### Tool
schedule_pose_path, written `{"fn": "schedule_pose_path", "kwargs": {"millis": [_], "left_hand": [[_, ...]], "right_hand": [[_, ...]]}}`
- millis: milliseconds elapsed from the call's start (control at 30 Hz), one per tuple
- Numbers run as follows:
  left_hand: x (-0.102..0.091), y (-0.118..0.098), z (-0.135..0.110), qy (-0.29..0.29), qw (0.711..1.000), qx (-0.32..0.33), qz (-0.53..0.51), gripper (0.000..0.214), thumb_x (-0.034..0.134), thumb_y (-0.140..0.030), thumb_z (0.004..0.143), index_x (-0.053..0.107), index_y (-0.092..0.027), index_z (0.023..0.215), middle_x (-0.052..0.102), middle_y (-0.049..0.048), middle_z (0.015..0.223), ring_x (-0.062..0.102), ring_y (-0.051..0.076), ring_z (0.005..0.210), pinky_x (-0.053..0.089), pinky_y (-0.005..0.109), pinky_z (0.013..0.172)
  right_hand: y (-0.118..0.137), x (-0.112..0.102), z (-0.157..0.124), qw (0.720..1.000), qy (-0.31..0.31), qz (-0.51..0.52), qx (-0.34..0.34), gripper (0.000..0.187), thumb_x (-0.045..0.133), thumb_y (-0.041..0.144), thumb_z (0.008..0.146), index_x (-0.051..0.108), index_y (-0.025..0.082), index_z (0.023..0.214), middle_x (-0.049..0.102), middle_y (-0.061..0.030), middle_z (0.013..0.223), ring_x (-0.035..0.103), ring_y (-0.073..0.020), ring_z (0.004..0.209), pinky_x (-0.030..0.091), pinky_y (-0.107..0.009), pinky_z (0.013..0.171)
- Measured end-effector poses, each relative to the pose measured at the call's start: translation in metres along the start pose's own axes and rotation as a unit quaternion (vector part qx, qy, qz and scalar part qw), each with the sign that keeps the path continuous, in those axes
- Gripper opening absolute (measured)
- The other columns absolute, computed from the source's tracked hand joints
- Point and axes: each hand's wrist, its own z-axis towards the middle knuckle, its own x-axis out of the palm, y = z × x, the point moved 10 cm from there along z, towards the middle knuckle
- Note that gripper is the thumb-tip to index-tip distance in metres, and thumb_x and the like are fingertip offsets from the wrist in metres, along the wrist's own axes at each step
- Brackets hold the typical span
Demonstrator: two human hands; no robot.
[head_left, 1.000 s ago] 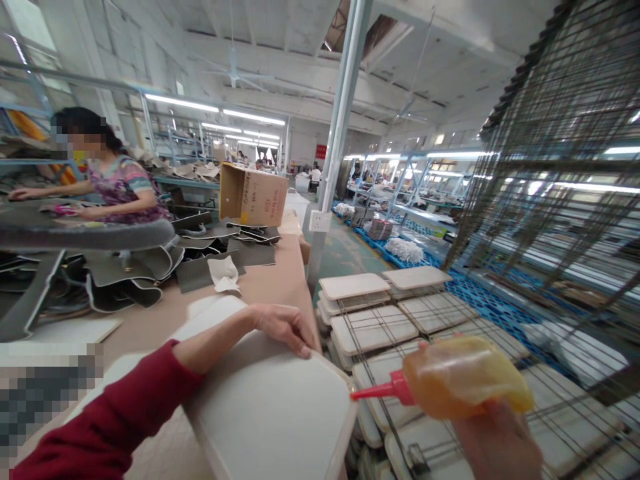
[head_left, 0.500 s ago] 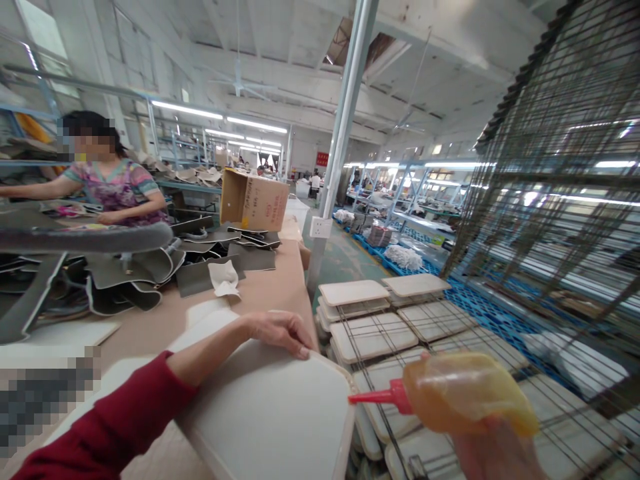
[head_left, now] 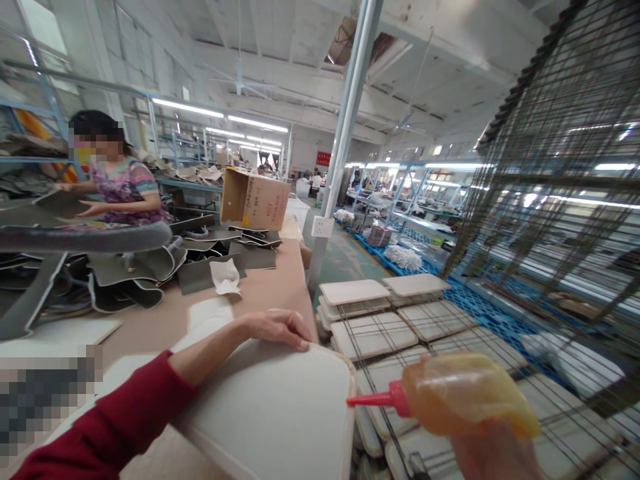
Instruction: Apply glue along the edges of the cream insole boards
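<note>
The cardboard box (head_left: 266, 203) sits on the table (head_left: 277, 287), behind the sheets (head_left: 255, 259) and left of the pillar (head_left: 345, 147); right of the table lie stacked panels (head_left: 353, 291) (the squeeze bottle (head_left: 457, 390) is before them).

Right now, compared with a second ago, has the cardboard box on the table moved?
No, the cardboard box shows no visible shift against the white socket on the pole.

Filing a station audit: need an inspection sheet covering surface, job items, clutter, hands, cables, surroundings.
Surface: brown tabletop, partly covered.
Job's things: pale panel; bottle of amber liquid, its red nozzle at the panel's right edge.
Clutter: heaped dark pieces, white scrap, open carton.
Hands: left hand holds the panel's far edge; right hand grips the bottle.
Cables: nothing seen; socket on post.
Surroundings: co-worker at left; stacked panels, wire rack at right.
</note>
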Motion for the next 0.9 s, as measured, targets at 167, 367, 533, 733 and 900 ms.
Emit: {"fn": "schedule_pose_path", "kwargs": {"millis": [167, 367, 533, 733, 900], "left_hand": [[-0.006, 0.007, -0.001, -0.013, 1.000, 0.014, -0.010, 0.046, 0.070, -0.054, 0.073, 0.063, -0.011, 0.058, 0.054, -0.0002, 0.055, 0.046, 0.010, 0.054, 0.037, 0.018, 0.050], [-0.009, 0.013, -0.001, -0.017, 0.999, -0.001, -0.030, 0.043, 0.071, -0.054, 0.072, 0.068, -0.012, 0.064, 0.057, -0.0001, 0.056, 0.048, 0.010, 0.053, 0.039, 0.018, 0.051], [-0.012, 0.020, 0.000, -0.025, 0.997, -0.027, -0.064, 0.040, 0.074, -0.052, 0.068, 0.069, -0.013, 0.066, 0.059, -0.0012, 0.060, 0.047, 0.008, 0.053, 0.039, 0.017, 0.050], [-0.018, 0.030, -0.003, -0.059, 0.991, -0.056, -0.103, 0.037, 0.078, -0.050, 0.064, 0.070, -0.014, 0.067, 0.061, -0.0018, 0.059, 0.048, 0.008, 0.052, 0.038, 0.017, 0.050], [-0.021, 0.031, -0.004, -0.071, 0.990, -0.038, -0.112, 0.036, 0.079, -0.049, 0.063, 0.071, -0.014, 0.068, 0.063, -0.0013, 0.063, 0.052, 0.009, 0.055, 0.040, 0.017, 0.053]], "right_hand": [[-0.012, -0.008, 0.001, 1.000, 0.004, 0.007, 0.022, 0.077, 0.082, 0.051, 0.058, 0.056, 0.027, 0.126, 0.056, -0.0120, 0.131, 0.047, -0.0418, 0.122, 0.050, -0.053, 0.092], [-0.009, -0.008, -0.004, 0.999, -0.035, -0.012, -0.005, 0.070, 0.078, 0.057, 0.060, 0.060, 0.027, 0.121, 0.059, -0.0100, 0.128, 0.054, -0.0388, 0.115, 0.056, -0.048, 0.085], [0.003, 0.014, -0.015, 0.997, -0.039, -0.056, -0.020, 0.066, 0.074, 0.064, 0.062, 0.063, 0.028, 0.117, 0.064, -0.0093, 0.117, 0.057, -0.0388, 0.111, 0.054, -0.054, 0.087], [0.002, 0.000, -0.011, 0.994, -0.061, -0.089, -0.030, 0.061, 0.071, 0.067, 0.060, 0.067, 0.035, 0.111, 0.065, -0.0080, 0.117, 0.056, -0.0419, 0.111, 0.056, -0.056, 0.082], [-0.008, -0.010, -0.009, 0.994, -0.026, -0.104, -0.014, 0.057, 0.063, 0.065, 0.070, 0.061, 0.038, 0.121, 0.064, -0.0070, 0.120, 0.059, -0.0403, 0.108, 0.059, -0.055, 0.077]]}}
